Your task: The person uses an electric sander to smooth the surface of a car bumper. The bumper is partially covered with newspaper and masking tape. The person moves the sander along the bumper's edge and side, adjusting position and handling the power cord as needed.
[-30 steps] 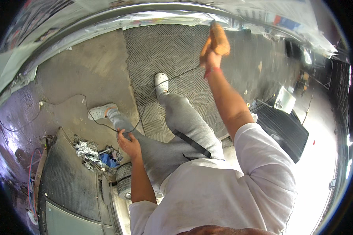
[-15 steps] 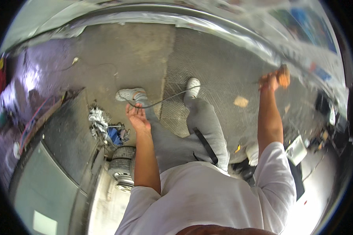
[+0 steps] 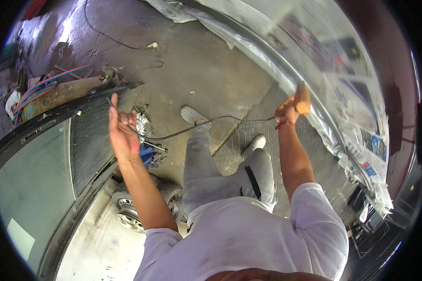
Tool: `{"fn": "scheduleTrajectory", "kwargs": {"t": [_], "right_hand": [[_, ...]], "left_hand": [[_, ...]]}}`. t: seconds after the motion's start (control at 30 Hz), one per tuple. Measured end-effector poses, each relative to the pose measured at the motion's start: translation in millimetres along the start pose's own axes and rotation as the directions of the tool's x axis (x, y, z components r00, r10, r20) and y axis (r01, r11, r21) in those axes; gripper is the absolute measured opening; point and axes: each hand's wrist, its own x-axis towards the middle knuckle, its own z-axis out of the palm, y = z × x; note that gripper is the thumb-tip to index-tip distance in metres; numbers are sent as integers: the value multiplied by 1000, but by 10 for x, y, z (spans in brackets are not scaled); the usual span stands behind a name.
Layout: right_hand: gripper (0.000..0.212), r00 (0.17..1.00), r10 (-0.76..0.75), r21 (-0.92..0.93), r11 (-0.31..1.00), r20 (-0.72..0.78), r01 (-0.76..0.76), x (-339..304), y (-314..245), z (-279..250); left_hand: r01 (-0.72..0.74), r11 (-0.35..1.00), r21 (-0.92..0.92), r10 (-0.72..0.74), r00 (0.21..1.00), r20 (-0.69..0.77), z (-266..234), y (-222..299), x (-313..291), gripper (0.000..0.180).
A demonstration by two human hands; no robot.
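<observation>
Concrete floor [image 3: 220, 61] spans the upper middle of the head view; a sheet-covered panel with printed paper [image 3: 351, 100] curves down the right side. Right of center, the right hand [image 3: 290, 113] is closed around an orange tool [image 3: 303, 99] beside the panel; contact cannot be told. Its dark cable [image 3: 227, 116] sags leftward to the left hand [image 3: 123, 133], left of center, palm up, fingers apart, cable lying across them.

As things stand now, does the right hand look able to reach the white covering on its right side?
Probably yes: the right hand is close beside the white covering, and nothing seems to block it, though the orange tool it holds might touch first.
</observation>
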Motion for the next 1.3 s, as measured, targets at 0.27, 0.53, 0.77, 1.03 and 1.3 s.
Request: {"fn": "scheduleTrajectory", "kwargs": {"t": [0.27,0.53,0.77,1.03,1.3], "right_hand": [[34,971,-57,-158,983,231,95,-1108,449,2724],[45,923,-77,-194,968,377,161,-1957,573,4696],[37,854,104,-127,991,509,-45,-3294,71,5775],[16,807,-60,93,996,587,6,-4423,-666,6857],[47,700,-21,47,999,714,-18,-5888,-1595,7813]], "left_hand": [[-215,964,158,207,976,64,-191,1602,1015,42],[-315,874,371,353,935,-37,63,2715,1800,44],[-375,831,410,438,896,-69,363,3536,2524,45],[-517,755,404,559,829,15,586,4704,3283,47],[-593,643,484,664,747,32,387,5951,3786,45]]}}
